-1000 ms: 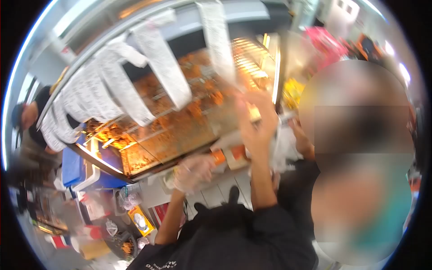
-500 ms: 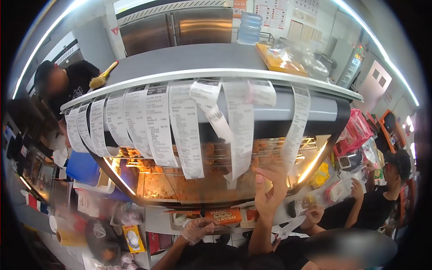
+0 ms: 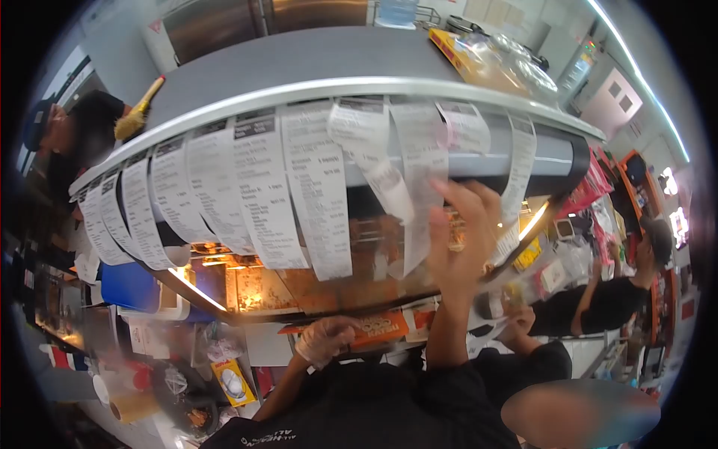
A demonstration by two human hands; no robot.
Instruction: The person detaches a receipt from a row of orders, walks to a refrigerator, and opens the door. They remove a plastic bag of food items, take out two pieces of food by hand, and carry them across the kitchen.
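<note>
Bare and raised, my right hand (image 3: pixel 471 232) is at the edge of a long printed receipt (image 3: pixel 423 157) hanging from the counter's metal rail. Its thumb and index finger are a little apart, right beside the paper. A curled receipt (image 3: pixel 374 157) hangs just left of it, and a short one (image 3: pixel 465 127) sits above the fingers. My left hand (image 3: pixel 327 340), in a clear plastic glove, is low with its fingers curled; the palm side is hidden. It is nearest an orange-printed box (image 3: pixel 378 328) below the lit display case (image 3: pixel 258 290).
More receipts (image 3: pixel 273 194) hang along the rail (image 3: pixel 336 88). A yellow-handled brush (image 3: pixel 138 112) and a yellow packet (image 3: pixel 445 49) lie on the grey counter top (image 3: pixel 299 56). One person (image 3: pixel 82 135) stands at left, another (image 3: pixel 628 292) at right; someone's hand (image 3: pixel 516 325) is near my right arm.
My right hand has risen from below the receipts to the long receipt's edge. My left hand has risen slightly. The view has shifted closer to the counter.
</note>
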